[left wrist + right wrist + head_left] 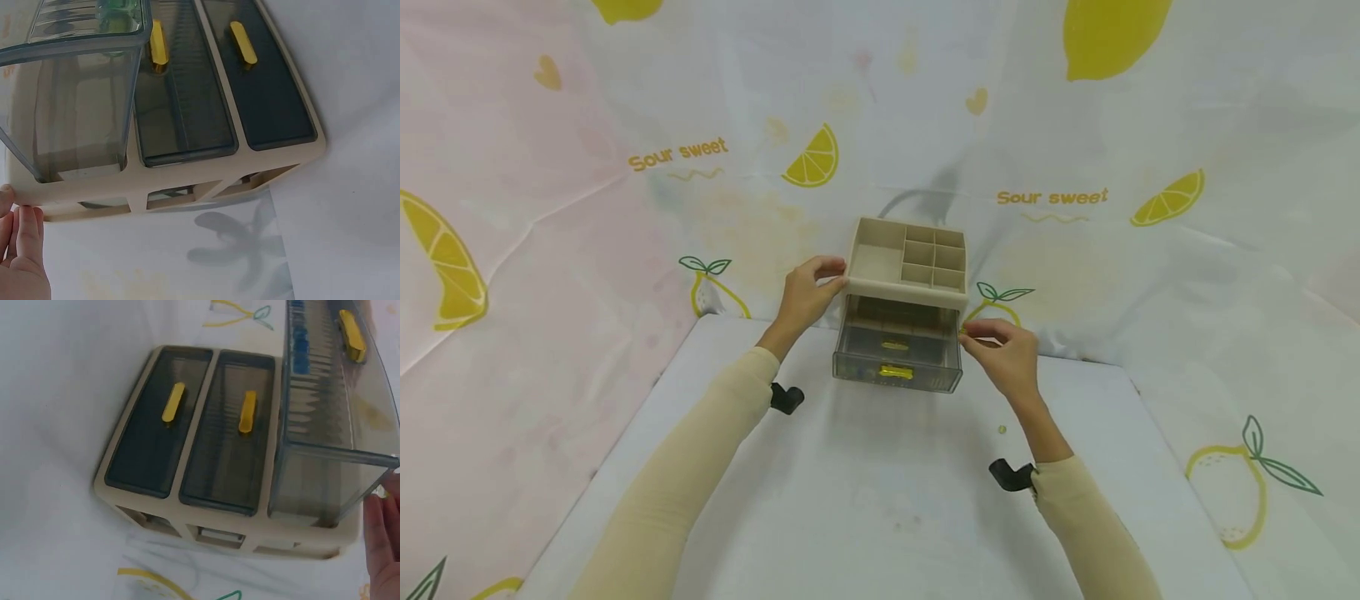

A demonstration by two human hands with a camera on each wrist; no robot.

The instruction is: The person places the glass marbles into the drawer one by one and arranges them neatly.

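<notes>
A beige desktop drawer organizer (877, 287) stands against the back wall, its top tray divided into compartments. Its top drawer (859, 368), smoky and see-through with a yellow handle, is pulled out. My left hand (806, 292) grips the organizer's upper left edge with thumb and bent fingers. Beside the drawer's right wall, my right hand (1006, 354) pinches a small yellow-green piece (383, 492), mostly hidden by the fingertips. Inside the drawer, a green piece (119, 15) shows in the left wrist view and blue pieces (300, 337) in the right wrist view.
Two lower drawers (159, 434) are closed. A small round greenish piece (1002, 429) lies on the white table (887, 475) near my right forearm. Lemon-printed cloth (880, 108) covers the walls behind and at the sides. Black wrist mounts (787, 398) stick out from both sleeves.
</notes>
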